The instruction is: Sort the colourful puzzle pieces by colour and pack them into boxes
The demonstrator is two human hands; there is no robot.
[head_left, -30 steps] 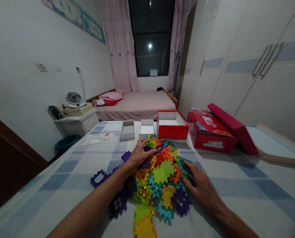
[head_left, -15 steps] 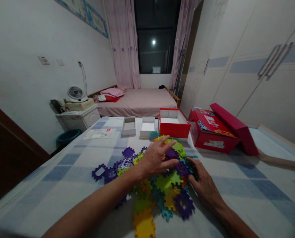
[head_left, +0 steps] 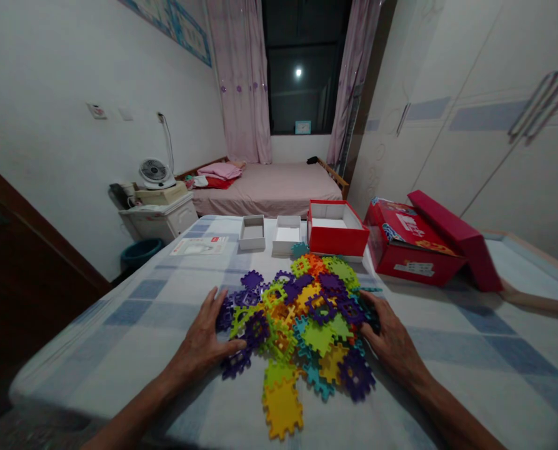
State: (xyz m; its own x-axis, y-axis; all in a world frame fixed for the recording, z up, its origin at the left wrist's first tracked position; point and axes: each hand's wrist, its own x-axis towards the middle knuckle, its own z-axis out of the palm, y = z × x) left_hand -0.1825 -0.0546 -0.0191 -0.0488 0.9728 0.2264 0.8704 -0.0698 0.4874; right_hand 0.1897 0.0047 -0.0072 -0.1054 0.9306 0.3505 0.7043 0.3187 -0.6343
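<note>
A heap of toothed plastic building tiles (head_left: 318, 337) in purple, lime, yellow, orange and teal lies on the table. At the heap's left edge my left hand (head_left: 208, 337) is open, thumb and fingers apart, touching purple tiles (head_left: 237, 362). My right hand (head_left: 385, 328) rests against the right edge with its fingers spread around dark tiles there; its fingertips are partly hidden among them. A yellow tile (head_left: 283, 409) sticks out at the near end of the heap. One teal tile (head_left: 300, 249) lies at the far end, by a small white box.
Two small open boxes, one grey (head_left: 252, 233) and one white (head_left: 287, 236), stand at the back beside an open red box (head_left: 337, 239). A larger red carton (head_left: 412, 250) with a leaning red lid (head_left: 461, 240) is at right. A printed card (head_left: 199, 246) lies at left on the checked cloth (head_left: 166, 325).
My left hand has moved from above the middle of the heap to its left edge. Purple tiles at the left now lie closer to the heap. My right hand stays at the right edge.
</note>
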